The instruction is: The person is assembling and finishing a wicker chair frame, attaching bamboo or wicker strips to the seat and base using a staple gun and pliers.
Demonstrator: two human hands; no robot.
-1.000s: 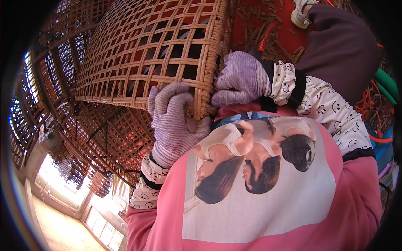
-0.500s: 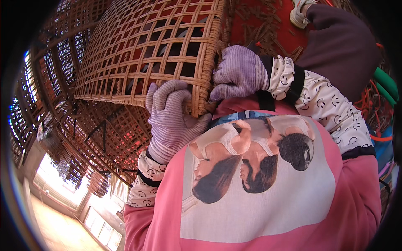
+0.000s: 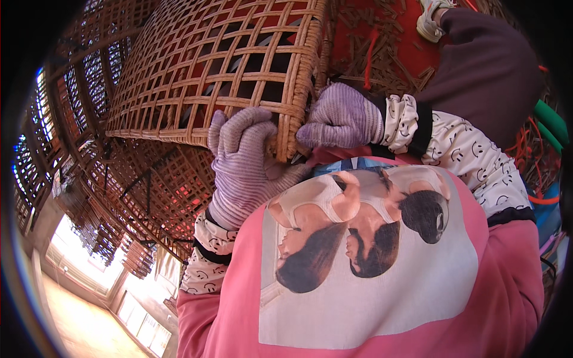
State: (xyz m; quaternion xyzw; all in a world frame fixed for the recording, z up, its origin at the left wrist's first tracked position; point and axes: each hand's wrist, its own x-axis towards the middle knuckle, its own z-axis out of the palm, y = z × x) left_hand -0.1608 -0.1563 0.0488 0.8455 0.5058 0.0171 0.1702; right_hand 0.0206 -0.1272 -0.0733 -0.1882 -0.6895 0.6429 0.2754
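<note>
A brown woven wicker piece (image 3: 239,77) with an open lattice and a thick wrapped edge fills the upper middle. My left hand (image 3: 245,173), in a purple-and-white striped glove, grips its near corner, fingers curled over the lattice and thumb below. Just right of that corner my right hand (image 3: 343,116), gloved alike, is closed in a fist against the thick edge. A small shiny tip (image 3: 296,158) shows under the corner. A thin red strip (image 3: 370,59) rises beyond the right fist; whether it belongs to something held is unclear. The fist hides what it holds.
More dark woven wicker pieces (image 3: 137,185) are stacked at the left. Short brown cane scraps (image 3: 391,53) lie on a red surface beyond my right hand. At the right are a green tube (image 3: 550,122) and tangled orange-red cords (image 3: 528,149). A bright window (image 3: 89,253) stands lower left.
My right hand has moved slightly down and toward the corner. The red strip beyond it now shows at greater length, and a shiny tip has appeared under the corner. My left hand keeps its grip.
</note>
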